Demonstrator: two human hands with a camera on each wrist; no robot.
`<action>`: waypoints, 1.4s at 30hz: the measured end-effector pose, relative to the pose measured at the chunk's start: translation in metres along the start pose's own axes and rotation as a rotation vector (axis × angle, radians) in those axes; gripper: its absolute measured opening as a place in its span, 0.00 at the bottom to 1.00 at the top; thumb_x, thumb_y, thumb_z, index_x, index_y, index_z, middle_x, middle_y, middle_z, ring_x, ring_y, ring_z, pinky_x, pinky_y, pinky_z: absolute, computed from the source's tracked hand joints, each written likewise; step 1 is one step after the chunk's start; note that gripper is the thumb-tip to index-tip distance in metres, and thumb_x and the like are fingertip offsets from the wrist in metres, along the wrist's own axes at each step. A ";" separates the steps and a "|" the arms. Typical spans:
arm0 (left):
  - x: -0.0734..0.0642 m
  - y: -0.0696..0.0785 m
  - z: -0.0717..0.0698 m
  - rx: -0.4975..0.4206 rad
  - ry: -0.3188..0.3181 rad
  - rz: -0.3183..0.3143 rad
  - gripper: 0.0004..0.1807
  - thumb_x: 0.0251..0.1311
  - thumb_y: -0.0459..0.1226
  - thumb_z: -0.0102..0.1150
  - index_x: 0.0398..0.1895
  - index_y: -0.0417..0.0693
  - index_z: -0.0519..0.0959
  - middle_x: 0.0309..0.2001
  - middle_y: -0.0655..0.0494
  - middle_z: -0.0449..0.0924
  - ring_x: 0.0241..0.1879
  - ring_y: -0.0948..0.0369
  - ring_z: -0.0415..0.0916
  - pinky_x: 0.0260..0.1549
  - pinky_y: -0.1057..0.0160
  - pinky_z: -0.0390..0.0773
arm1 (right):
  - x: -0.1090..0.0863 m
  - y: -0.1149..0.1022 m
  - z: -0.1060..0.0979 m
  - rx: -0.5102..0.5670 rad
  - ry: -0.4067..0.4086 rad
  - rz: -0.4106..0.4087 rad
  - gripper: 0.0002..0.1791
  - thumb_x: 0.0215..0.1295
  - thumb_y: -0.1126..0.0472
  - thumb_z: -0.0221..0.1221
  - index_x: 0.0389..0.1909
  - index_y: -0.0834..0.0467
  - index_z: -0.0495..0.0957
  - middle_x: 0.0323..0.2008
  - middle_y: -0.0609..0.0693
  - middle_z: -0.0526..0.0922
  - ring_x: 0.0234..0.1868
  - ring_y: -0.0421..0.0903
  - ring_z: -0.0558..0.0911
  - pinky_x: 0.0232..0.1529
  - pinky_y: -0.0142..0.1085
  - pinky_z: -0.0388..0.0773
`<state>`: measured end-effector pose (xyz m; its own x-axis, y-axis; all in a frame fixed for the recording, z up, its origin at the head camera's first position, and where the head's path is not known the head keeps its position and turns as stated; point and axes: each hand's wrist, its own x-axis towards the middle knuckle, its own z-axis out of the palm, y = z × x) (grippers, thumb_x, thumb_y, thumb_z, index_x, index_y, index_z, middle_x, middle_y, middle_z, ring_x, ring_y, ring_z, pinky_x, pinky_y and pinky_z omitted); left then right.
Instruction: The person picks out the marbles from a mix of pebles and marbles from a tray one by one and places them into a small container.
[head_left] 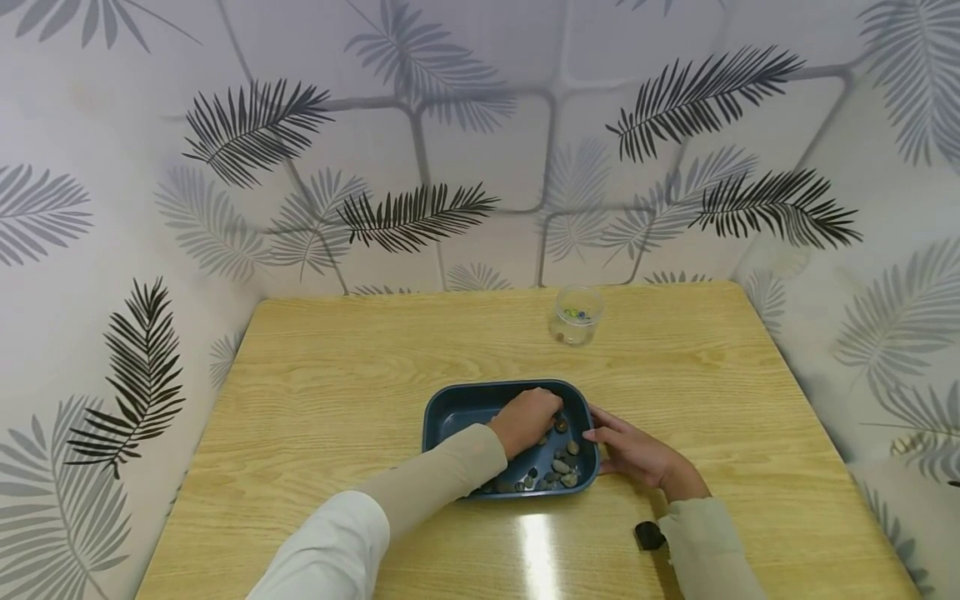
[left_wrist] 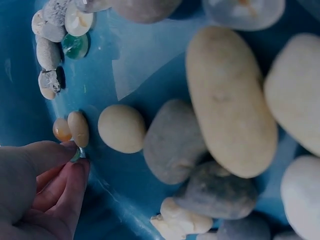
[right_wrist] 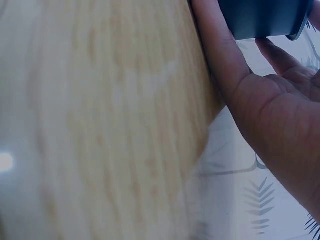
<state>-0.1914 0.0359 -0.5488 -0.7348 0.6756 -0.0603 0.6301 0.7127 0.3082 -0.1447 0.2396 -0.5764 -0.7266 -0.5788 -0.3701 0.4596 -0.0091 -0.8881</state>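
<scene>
A dark blue rectangular tub holds several pebbles and a few glassy pieces. My left hand reaches down inside it, toward the far right corner. In the left wrist view, thumb and index finger pinch a small green glass marble, mostly covered by the fingertips. Close by lie an orange-tinted stone and a tan pebble; a larger green glass piece sits farther up. My right hand holds the tub's right end, thumb at the rim and fingers along the outer wall.
Behind the tub stands a clear plastic jar with small green, yellow and blue pieces inside. A small black object lies beside the right wrist. The wooden table meets a leaf-patterned backdrop at its back and sides.
</scene>
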 end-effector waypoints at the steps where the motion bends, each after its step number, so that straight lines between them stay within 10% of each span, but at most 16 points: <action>1: -0.001 0.000 -0.001 -0.005 -0.002 0.000 0.03 0.58 0.35 0.53 0.32 0.50 0.77 0.27 0.63 0.73 0.30 0.67 0.69 0.31 0.68 0.71 | 0.000 0.000 0.000 0.000 0.000 0.001 0.32 0.67 0.58 0.44 0.68 0.44 0.42 0.68 0.52 0.40 0.63 0.55 0.50 0.46 0.52 0.70; 16: -0.006 0.002 -0.021 -0.086 0.016 0.075 0.07 0.59 0.35 0.52 0.39 0.49 0.77 0.34 0.63 0.74 0.36 0.68 0.70 0.38 0.70 0.70 | 0.001 -0.001 0.000 -0.015 -0.005 0.000 0.33 0.67 0.57 0.45 0.68 0.44 0.41 0.67 0.53 0.41 0.63 0.56 0.51 0.45 0.52 0.70; 42: 0.003 -0.001 -0.068 -0.129 0.262 0.137 0.12 0.60 0.37 0.51 0.47 0.49 0.76 0.39 0.61 0.76 0.35 0.71 0.69 0.35 0.75 0.70 | 0.000 0.000 0.000 -0.030 0.020 0.001 0.32 0.66 0.58 0.45 0.68 0.45 0.43 0.67 0.55 0.43 0.59 0.56 0.59 0.45 0.51 0.71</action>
<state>-0.2117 0.0244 -0.4852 -0.6957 0.6801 0.2312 0.7027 0.5775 0.4156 -0.1445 0.2393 -0.5762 -0.7368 -0.5620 -0.3759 0.4447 0.0159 -0.8955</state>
